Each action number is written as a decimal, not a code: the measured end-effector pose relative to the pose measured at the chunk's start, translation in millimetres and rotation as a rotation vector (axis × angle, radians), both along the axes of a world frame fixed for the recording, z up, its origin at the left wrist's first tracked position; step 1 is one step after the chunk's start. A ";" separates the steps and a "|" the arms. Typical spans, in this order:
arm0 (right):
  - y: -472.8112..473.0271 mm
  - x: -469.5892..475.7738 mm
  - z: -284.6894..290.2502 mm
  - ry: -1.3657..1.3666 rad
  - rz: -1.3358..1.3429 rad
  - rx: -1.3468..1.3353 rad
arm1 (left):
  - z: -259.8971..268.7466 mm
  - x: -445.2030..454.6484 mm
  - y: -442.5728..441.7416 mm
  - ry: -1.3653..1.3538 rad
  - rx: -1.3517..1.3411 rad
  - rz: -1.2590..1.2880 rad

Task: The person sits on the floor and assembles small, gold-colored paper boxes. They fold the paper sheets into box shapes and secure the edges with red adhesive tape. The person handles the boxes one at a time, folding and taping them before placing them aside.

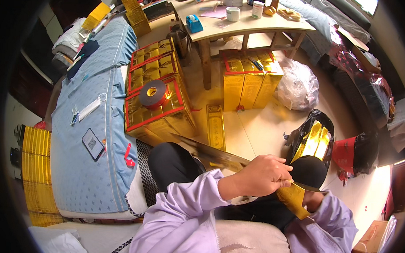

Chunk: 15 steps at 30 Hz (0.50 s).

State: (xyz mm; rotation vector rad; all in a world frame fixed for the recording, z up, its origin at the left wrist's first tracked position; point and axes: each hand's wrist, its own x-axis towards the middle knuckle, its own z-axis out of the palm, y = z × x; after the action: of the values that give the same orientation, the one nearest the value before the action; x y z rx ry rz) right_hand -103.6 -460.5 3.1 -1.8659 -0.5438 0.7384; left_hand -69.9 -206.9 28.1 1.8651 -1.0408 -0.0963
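My left hand [262, 175] grips a long folded strip of gold foil card [293, 198] above my knees. The strip slants from the upper left, where its far end is blurred, to an angled flap at the lower right. Behind that flap is my right hand [313, 200], mostly hidden, so its fingers cannot be seen. Beyond my knees a flat gold card panel [216, 127] with printed characters lies on the tiled floor. Further left, a big roll of dark tape with a red side [153, 94] rests on a block of gold boxes [159, 123] edged with red tape.
Another gold box block [250, 89] carries a blue-handled cutter [256, 64]. To its right sit a white plastic bag [297, 84] and a black bag with gold pieces [310, 140]. A phone [93, 144] lies on the blue-covered sofa [83, 176]. A wooden table [212, 28] stands ahead.
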 end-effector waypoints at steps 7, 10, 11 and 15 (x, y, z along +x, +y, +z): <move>66.8 3.2 -40.4 -0.248 -0.268 0.129 | 36.0 3.0 -21.1 -0.095 0.487 -0.252; 73.7 8.6 -47.4 -0.284 -0.334 0.168 | 19.3 9.6 -28.6 -0.318 0.235 -0.233; 77.2 11.3 -50.8 -0.285 -0.338 0.182 | 11.7 13.2 -26.2 -0.403 0.109 -0.212; 71.6 15.0 -47.5 -0.302 -0.371 0.184 | -15.7 9.1 -9.9 -0.387 -0.042 0.436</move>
State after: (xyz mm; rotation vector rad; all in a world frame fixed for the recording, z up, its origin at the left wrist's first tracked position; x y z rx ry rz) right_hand -88.7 -388.9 -44.4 -1.8433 -0.4200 0.1568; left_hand -60.8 -216.7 12.4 2.0759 -0.8506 0.5566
